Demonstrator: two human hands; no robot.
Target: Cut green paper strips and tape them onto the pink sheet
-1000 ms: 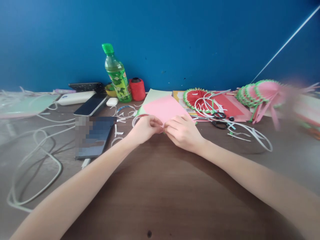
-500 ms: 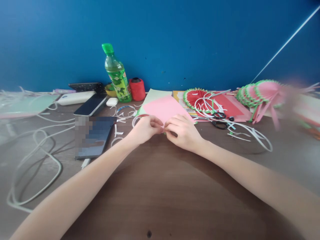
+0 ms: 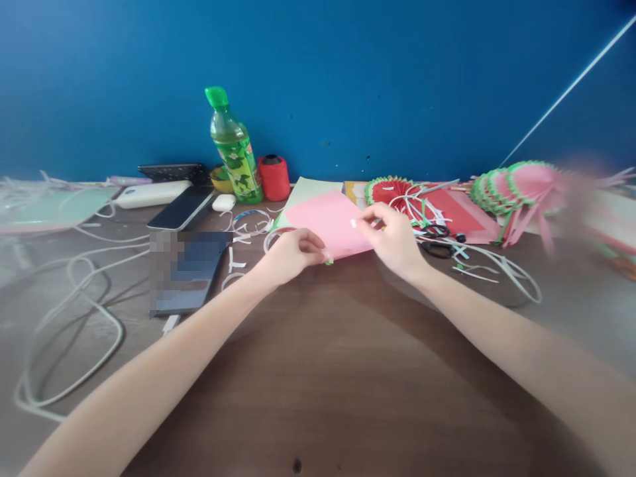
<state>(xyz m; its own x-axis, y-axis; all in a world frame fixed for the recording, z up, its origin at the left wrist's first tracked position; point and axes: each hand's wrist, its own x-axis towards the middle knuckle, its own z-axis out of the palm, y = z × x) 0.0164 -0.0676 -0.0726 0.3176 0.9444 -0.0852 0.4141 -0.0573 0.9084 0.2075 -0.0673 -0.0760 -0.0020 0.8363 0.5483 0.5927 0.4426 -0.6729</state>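
Observation:
A pink paper sheet point(image 3: 325, 215) lies at the middle of the table, over a pale green sheet point(image 3: 315, 189). My left hand point(image 3: 298, 255) pinches a small pale piece with a green bit point(image 3: 328, 257) at the pink sheet's near corner. Over the sheet's right part is my right hand point(image 3: 392, 238), thumb and forefinger closed on a small white strip point(image 3: 354, 223). What the strip is made of is too small to tell.
On the left are a green bottle point(image 3: 236, 159), a red thread spool point(image 3: 273, 179), phones, a tablet point(image 3: 199, 275) and looped cables. To the right lie black-handled scissors point(image 3: 437, 248), white strips, red paper point(image 3: 454, 212) and folded paper fans point(image 3: 521, 189).
My right hand has moved away from my left, to the right and slightly up, and now has a small white strip at its fingertips. My left hand has stayed in place.

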